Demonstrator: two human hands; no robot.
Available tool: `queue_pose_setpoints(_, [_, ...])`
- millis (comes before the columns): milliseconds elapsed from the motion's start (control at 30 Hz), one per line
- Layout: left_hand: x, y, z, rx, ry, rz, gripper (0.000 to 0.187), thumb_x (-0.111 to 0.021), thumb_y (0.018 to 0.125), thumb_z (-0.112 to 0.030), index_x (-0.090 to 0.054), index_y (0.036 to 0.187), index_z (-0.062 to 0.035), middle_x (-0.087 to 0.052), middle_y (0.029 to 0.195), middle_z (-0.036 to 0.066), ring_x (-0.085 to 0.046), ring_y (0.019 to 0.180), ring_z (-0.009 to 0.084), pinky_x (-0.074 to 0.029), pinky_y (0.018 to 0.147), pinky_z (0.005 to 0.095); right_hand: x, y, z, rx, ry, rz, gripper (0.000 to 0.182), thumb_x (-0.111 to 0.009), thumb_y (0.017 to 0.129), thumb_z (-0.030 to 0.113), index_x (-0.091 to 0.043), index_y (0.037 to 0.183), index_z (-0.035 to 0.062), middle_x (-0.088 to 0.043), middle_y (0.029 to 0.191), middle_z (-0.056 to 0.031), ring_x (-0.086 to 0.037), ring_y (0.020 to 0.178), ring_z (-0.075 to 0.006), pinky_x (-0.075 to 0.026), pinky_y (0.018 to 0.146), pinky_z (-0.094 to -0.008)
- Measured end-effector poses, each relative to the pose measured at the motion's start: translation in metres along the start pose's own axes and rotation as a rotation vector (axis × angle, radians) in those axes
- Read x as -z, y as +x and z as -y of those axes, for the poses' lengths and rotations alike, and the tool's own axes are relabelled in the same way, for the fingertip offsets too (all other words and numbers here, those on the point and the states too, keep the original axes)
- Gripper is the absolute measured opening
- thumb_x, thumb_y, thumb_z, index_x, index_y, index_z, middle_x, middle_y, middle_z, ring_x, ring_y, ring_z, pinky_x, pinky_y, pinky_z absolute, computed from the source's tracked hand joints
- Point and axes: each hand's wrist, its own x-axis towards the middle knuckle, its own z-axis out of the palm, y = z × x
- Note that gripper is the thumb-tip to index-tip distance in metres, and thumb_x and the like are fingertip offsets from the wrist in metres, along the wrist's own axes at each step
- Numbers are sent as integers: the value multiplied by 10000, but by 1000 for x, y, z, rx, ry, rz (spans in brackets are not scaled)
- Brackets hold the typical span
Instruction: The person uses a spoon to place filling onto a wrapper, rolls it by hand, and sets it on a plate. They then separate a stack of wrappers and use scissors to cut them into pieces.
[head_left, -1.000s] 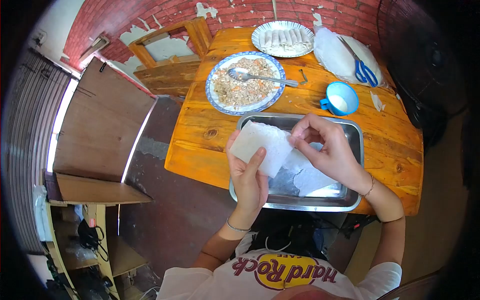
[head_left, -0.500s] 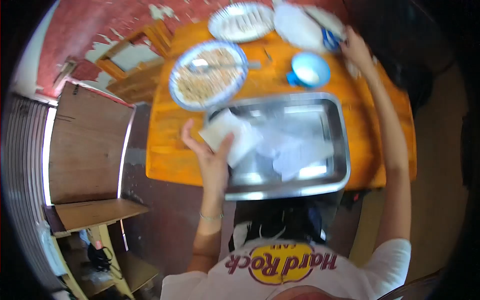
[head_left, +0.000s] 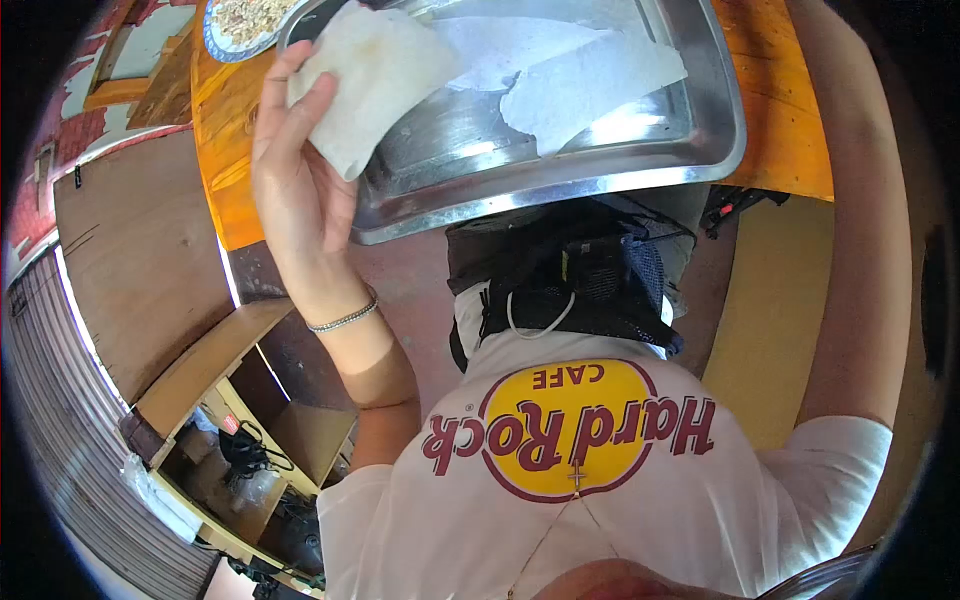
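Observation:
Between the thumb and fingers of my left hand point(head_left: 298, 165) is a white, squarish spring roll wrapper point(head_left: 385, 75), perhaps a small stack of them. It is held above the left side of a steel tray point(head_left: 560, 190). Inside the tray lie thin white wrapper sheets point(head_left: 590, 95), overlapping and with uneven edges. My right forearm point(head_left: 860, 200) stretches up along the right side past the top of the view. The right hand itself is cut off.
The orange wooden table point(head_left: 225, 130) carries the tray and, at the upper left, a plate point(head_left: 238, 57) of chopped filling. A low wooden shelf unit point(head_left: 230, 380) stands at the left. Dark mesh bags point(head_left: 600, 270) are just below the tray's near edge.
My view has tipped down, so the upper plates, the blue cup and my right hand have left it. My left hand keeps its hold on the wrapper, over the tray's left side.

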Motion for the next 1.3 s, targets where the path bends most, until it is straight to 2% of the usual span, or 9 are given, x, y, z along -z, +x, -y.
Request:
queue_pose_setpoints(267, [-21, -7, 10, -77, 297, 87, 691, -529, 827, 133, -259, 1428, -76, -447, 1323, 204, -553, 1143, 236, -523, 913, 318, 6, -31, 46, -49, 184, 64, 318, -662, 799, 141, -550, 1082, 50, -626, 884, -106, -601, 778, -225, -485, 655, -292])
queue_pose_setpoints(367, [-29, -14, 11, -233, 393, 109, 934, -572, 796, 139, -73, 1521, -174, -12, 1572, 121, -357, 1291, 147, -467, 894, 227, 6, -35, 55, -56, 220, 77, 319, -660, 808, 142, -550, 1094, 53, -624, 887, -93, -596, 777, -205, -482, 654, -278])
queue_pose_setpoints(433, [-24, -12, 12, -332, 523, 161, 986, -577, 801, 138, -1, 1525, -202, 34, 1579, 93, -299, 1332, 146, -428, 966, 260, 7, -36, 60, -57, 238, 84, 319, -658, 814, 142, -550, 1101, 55, -623, 889, -84, -593, 776, -192, -480, 653, -269])
queue_pose_setpoints(567, [-18, -10, 9, -417, 689, 238, 768, -582, 830, 109, -255, 1492, -103, -218, 1551, 87, -356, 1299, 135, -388, 1010, 281, 9, -38, 65, -66, 275, 91, 321, -656, 825, 144, -550, 1116, 60, -619, 892, -66, -587, 775, -165, -475, 652, -250])
queue_pose_setpoints(733, [-14, -12, -2, -233, 834, 238, 401, -601, 867, 4, -612, 1252, -108, -669, 1128, 19, -462, 692, -2, -365, 558, 151, 18, -38, 62, -86, 310, 89, 323, -652, 839, 145, -549, 1134, 65, -616, 896, -44, -579, 773, -132, -470, 650, -227])
queue_pose_setpoints(967, [-31, 0, -29, -63, 1092, 413, 414, -589, 878, -12, -613, 1260, -171, -705, 1017, 40, -327, 592, 31, -290, 485, 202, 27, -17, 27, -189, 408, 38, 326, -647, 859, 148, -549, 1160, 73, -610, 902, -14, -569, 771, -85, -462, 647, -194])
queue_pose_setpoints(1167, [-24, 25, -4, -233, 1062, 593, 438, -569, 876, 10, -572, 1289, -139, -665, 1013, 179, -404, 672, 110, -435, 671, 259, -12, 20, -113, -348, 524, 49, 368, -590, 814, -11, -545, 1163, 96, -597, 798, -8, -545, 655, -74, -426, 523, -222])
queue_pose_setpoints(1200, [-27, 25, -6, -187, 1065, 591, 438, -567, 878, 9, -570, 1290, -139, -658, 1021, 191, -409, 690, 117, -439, 700, 265, -11, 20, -138, -346, 373, 93, 382, -549, 879, 82, -513, 1258, 115, -674, 979, -107, -640, 852, -163, -472, 663, -268])
queue_pose_setpoints(1300, [-33, 22, -12, -90, 1073, 581, 437, -566, 881, 6, -564, 1293, -140, -645, 1034, 211, -418, 720, 129, -445, 749, 274, -22, 52, -163, -476, 464, 91, 432, -521, 857, 26, -500, 1279, 118, -670, 997, -93, -610, 847, -111, -448, 660, -219])
